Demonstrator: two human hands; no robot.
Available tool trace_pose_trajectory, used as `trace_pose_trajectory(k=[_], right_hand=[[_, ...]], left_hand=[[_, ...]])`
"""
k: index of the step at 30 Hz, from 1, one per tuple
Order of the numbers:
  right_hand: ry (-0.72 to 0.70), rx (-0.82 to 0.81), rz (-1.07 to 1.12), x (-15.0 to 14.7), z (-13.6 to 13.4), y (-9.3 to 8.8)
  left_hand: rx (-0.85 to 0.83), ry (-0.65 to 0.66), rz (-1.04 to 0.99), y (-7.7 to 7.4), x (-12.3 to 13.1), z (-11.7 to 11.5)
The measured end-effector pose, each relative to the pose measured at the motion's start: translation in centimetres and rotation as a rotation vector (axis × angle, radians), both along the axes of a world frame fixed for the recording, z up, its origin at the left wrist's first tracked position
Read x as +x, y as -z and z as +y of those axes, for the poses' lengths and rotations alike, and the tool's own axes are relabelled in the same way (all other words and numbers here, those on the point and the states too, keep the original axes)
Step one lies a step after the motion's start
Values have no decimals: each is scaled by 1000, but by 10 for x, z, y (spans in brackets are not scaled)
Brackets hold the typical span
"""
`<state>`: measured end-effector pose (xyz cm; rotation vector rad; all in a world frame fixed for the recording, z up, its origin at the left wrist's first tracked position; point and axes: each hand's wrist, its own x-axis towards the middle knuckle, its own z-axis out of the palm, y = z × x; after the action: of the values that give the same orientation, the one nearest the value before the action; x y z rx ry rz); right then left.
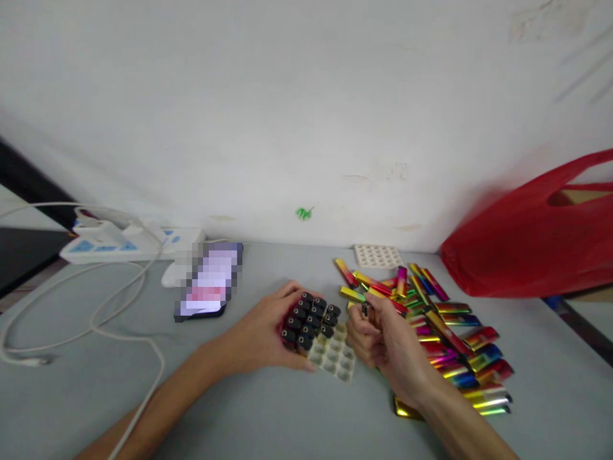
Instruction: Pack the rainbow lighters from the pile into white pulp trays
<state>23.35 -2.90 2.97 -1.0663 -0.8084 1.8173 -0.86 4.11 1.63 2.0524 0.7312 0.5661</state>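
Observation:
My left hand [262, 332] is wrapped round the left side of a cream tray with round pockets [332, 355]. Several tubes with black ends [305, 324], each with a small hole in the top, stand upright in its left and far pockets. The near right pockets show no tubes. Just right of the tray, my right hand [383, 342] is closed in a pinch on a shiny tube with a black end [366, 309], mostly hidden by the fingers. Beyond and beside that hand lies a loose pile of shiny multicoloured tubes [447, 332].
Another pocketed tray [378, 256] lies by the wall. A red bag [522, 236] stands at the far right. On the left are a phone [208, 281], a white power strip [129, 243] and a white cable [96, 322] that crosses my left forearm.

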Motion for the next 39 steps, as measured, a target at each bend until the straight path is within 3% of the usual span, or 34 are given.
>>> trace_pose_trajectory(k=[16, 20, 25, 30, 36, 39], right_hand=[[83, 49, 5, -3, 2, -2], [170, 294, -153, -6, -5, -6], [188, 684, -520, -6, -18, -17], [71, 858, -663, -5, -22, -19], [63, 1140, -809, -7, -15, -9], [8, 1197, -902, -5, -14, -6]], left_hand=[[25, -6, 20, 2, 0, 0], [19, 3, 5, 3, 0, 1], [38, -5, 22, 3, 0, 1], [47, -10, 19, 2, 1, -1], [46, 6, -9, 2, 1, -1], [42, 8, -16, 2, 1, 0]])
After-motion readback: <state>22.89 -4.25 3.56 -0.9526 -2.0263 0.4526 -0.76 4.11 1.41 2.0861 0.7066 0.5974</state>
